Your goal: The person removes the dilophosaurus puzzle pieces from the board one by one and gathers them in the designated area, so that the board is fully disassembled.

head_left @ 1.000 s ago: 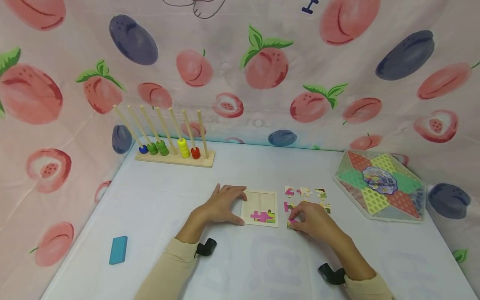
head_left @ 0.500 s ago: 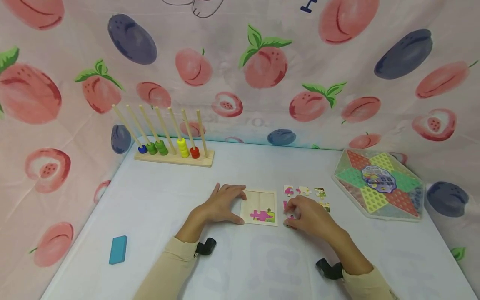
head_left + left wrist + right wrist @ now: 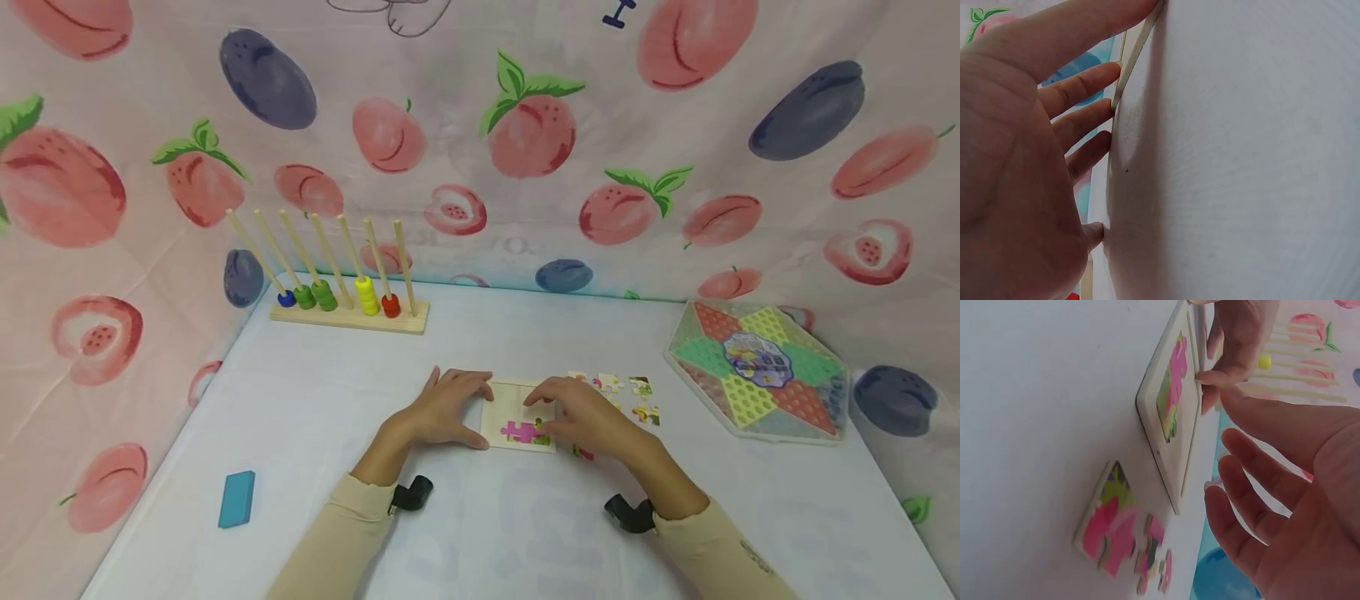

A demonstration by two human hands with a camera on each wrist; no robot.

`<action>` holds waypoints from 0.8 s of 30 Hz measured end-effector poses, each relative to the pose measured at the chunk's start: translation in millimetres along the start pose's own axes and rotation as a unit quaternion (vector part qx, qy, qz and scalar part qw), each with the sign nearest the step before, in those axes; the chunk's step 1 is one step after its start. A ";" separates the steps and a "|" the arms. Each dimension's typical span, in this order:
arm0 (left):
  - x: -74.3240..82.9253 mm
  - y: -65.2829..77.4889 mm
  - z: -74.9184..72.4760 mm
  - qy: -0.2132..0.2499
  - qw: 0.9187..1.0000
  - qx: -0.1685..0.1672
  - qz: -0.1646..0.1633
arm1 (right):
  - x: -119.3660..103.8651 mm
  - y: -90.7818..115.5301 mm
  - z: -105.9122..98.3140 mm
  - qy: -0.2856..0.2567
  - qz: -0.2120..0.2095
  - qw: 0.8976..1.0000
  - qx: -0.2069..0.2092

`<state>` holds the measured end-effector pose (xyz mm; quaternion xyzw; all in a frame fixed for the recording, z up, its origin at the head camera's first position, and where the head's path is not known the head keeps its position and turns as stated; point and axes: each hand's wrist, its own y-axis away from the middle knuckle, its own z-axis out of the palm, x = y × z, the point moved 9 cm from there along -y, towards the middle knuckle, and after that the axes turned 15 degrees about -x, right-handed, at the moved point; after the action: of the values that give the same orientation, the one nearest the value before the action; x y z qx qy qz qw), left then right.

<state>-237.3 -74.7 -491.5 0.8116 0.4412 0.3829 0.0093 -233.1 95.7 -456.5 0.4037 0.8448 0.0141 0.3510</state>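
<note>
A small square wooden puzzle tray (image 3: pixel 510 396) lies mid-table, with joined pink and green jigsaw pieces (image 3: pixel 517 432) in its lower part. My left hand (image 3: pixel 442 408) rests at the tray's left side, thumb by the near corner and fingers by the far one; the left wrist view shows the fingers fairly straight against the rim. Over the tray's right side hovers my right hand (image 3: pixel 588 417), thumb and forefinger apart, with no piece visible between them. Loose jigsaw pieces (image 3: pixel 641 386) lie right of the tray, partly hidden by that hand; one pink piece (image 3: pixel 1110 528) appears close up in the right wrist view.
At the back left stands a wooden peg abacus (image 3: pixel 348 317) with coloured beads. A hexagonal Chinese checkers board (image 3: pixel 757 367) lies at the right. A blue block (image 3: pixel 237 500) sits at the front left. Fruit-patterned cloth (image 3: pixel 465 125) hangs behind the white table.
My right hand has moved left from the loose pieces to above the tray's right side. The left hand has stayed by the tray, and the pieces inside it look the same.
</note>
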 end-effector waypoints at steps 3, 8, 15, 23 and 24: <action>-0.8 -0.7 1.2 -0.001 1.000 -0.002 0.000 | -0.2 -6.4 4.7 -0.012 0.010 1.000 -0.015; -2.6 -1.6 1.8 -0.002 1.000 -0.001 -0.001 | -0.4 -14.7 12.5 -0.008 0.018 0.999 -0.034; -3.2 -2.5 1.9 -0.008 1.000 -0.004 0.000 | -3.5 -21.5 22.7 0.009 0.000 0.999 -0.053; -1.3 -1.8 0.4 -0.009 1.000 -0.001 0.008 | -10.3 -21.4 24.0 0.028 -0.009 0.998 -0.049; -1.4 -1.7 0.5 -0.010 1.000 -0.002 0.007 | -10.7 -21.4 23.9 0.031 -0.007 0.998 -0.048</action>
<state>-238.7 -74.5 -493.2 0.8183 0.4351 0.3754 0.0129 -228.5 67.6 -474.8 0.3798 0.8562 0.0649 0.3441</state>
